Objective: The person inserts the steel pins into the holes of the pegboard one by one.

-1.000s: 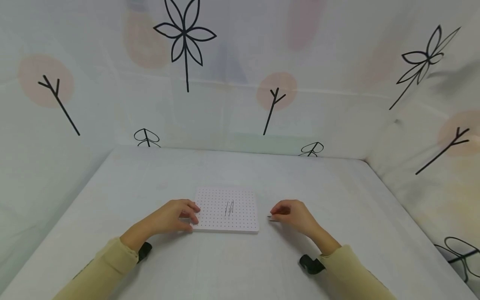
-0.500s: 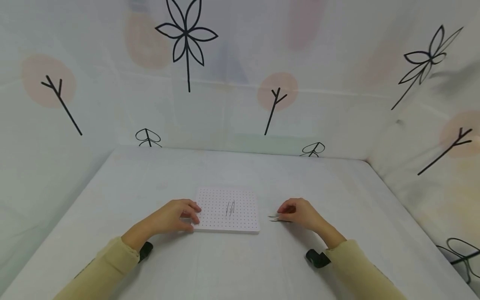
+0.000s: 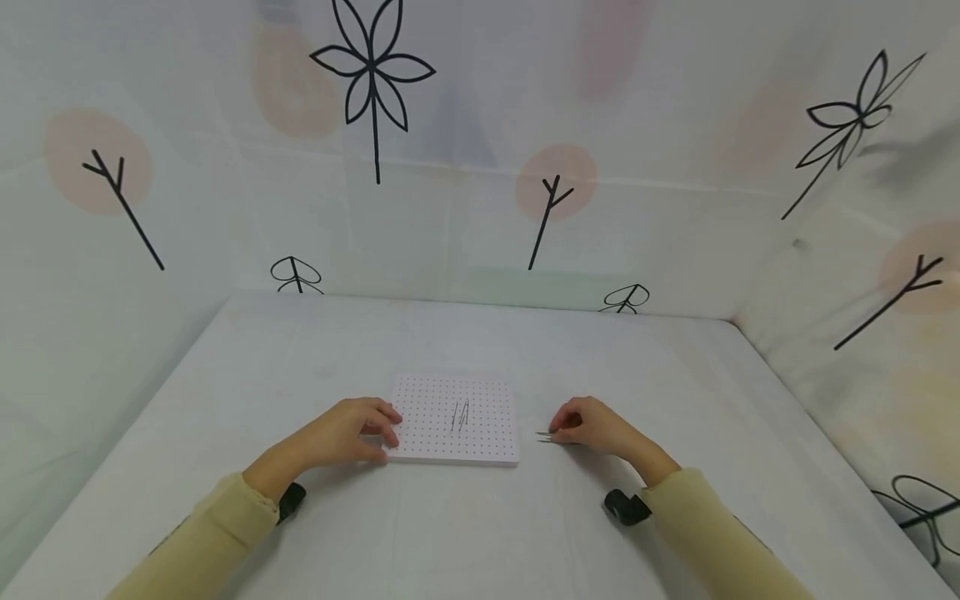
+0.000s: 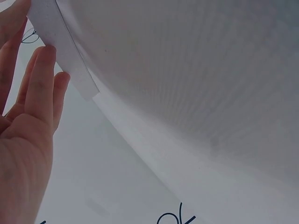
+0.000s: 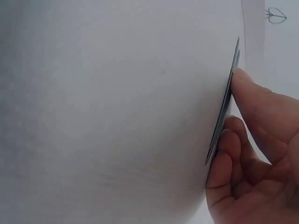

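A white board with rows of small holes lies on the table. My left hand touches its left edge with loosely bent fingers, and in the left wrist view the fingertips meet the board's side. Several thin dark pins show on the board; whether they stand in holes is unclear. Right of the board, my right hand has bent fingers at a few slender pointed metal needles lying close together on the table. Thumb and fingertips touch them; whether they pinch one cannot be made out.
A white cloth covers the table. Behind and at the sides hang pale sheets with black plant drawings. A dark wrist camera sits under the right sleeve, another under the left.
My right hand has slid rightward along the needles, then slightly back left. The needles stay about where they were. The left hand and the board look the same.
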Available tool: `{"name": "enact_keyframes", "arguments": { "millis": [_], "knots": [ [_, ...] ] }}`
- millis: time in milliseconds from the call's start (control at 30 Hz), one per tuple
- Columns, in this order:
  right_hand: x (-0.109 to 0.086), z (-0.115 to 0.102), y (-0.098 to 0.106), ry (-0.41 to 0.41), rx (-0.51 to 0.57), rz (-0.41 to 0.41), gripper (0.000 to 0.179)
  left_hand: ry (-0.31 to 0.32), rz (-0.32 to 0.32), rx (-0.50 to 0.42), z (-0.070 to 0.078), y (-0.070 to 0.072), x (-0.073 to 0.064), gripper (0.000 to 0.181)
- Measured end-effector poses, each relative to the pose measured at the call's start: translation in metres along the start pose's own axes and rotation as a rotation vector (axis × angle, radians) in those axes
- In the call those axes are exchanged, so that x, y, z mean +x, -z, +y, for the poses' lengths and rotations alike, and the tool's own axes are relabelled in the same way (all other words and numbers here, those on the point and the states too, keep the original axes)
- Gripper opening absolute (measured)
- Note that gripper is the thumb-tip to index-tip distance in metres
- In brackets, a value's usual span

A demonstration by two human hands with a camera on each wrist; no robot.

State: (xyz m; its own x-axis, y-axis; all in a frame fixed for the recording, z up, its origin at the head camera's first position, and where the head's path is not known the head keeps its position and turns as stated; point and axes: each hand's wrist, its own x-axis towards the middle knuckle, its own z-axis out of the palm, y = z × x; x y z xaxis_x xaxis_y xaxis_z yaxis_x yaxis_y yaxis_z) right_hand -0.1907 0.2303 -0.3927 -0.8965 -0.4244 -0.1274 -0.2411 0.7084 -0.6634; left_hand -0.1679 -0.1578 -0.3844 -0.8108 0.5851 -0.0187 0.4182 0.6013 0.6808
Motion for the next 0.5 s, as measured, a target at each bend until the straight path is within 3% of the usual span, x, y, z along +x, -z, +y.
{"name": "enact_keyframes", "arguments": {
  "millis": [333, 500],
  "knots": [
    [0.0002, -0.0010, -0.0014, -0.030, 0.007, -0.030, 0.005, -0.018, -0.004, -0.008, -0.0032, -0.0006, 0.0011, 0.013],
    [-0.0002, -0.0004, -0.0009, -0.007, -0.017, -0.033, 0.005, -0.001, -0.001, -0.014, -0.0015, -0.0006, 0.0007, 0.014]
  ]
}}
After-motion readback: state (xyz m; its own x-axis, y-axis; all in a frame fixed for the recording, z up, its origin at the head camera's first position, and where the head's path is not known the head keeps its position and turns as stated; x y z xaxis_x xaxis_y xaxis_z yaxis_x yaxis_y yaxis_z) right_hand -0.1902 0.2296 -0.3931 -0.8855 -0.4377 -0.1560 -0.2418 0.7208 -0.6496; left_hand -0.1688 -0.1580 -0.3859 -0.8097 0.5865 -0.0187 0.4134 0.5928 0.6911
